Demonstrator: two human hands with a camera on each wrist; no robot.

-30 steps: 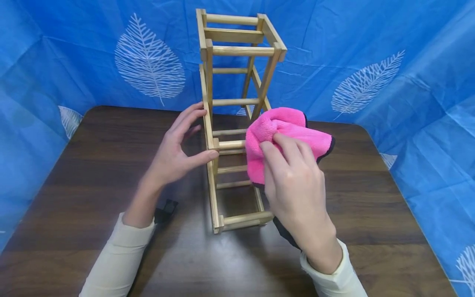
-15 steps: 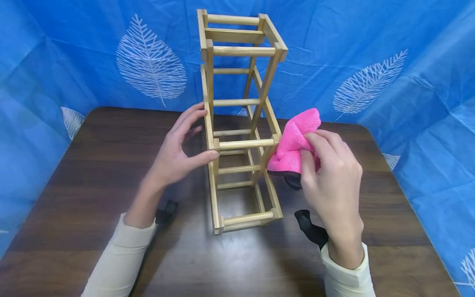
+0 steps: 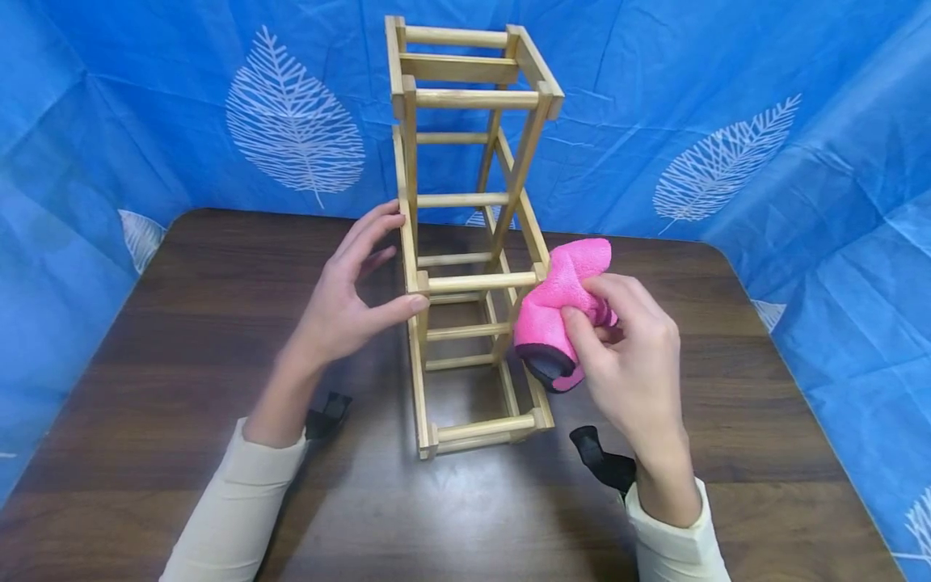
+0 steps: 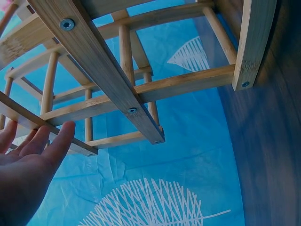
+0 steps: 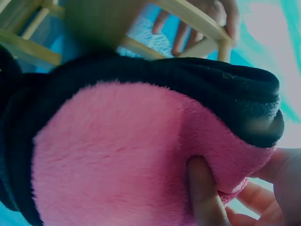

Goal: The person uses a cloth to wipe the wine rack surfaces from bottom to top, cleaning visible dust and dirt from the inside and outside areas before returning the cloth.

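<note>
A tall wooden rack (image 3: 480, 281) of slats and round rods stands upright on the table. Against its left side rests my left hand (image 3: 349, 291), the thumb on the front upright and the other fingers farther back; in the left wrist view, fingers (image 4: 59, 141) touch a slat. My right hand (image 3: 633, 347) pinches a fluffy pink cloth (image 3: 556, 295) with dark edging at the rack's right side, by the end of the middle rod. The cloth (image 5: 117, 150) fills most of the right wrist view and hides part of the rack there.
The dark wood table (image 3: 218, 323) carries the rack near its middle. A blue curtain (image 3: 182, 121) with white leaf prints hangs behind and at both sides. Black straps (image 3: 604, 461) hang by both wrists.
My right hand has moved right with the cloth, from in front of the middle rod to the rack's right side, then slightly down and toward the left. The left hand has stayed in place.
</note>
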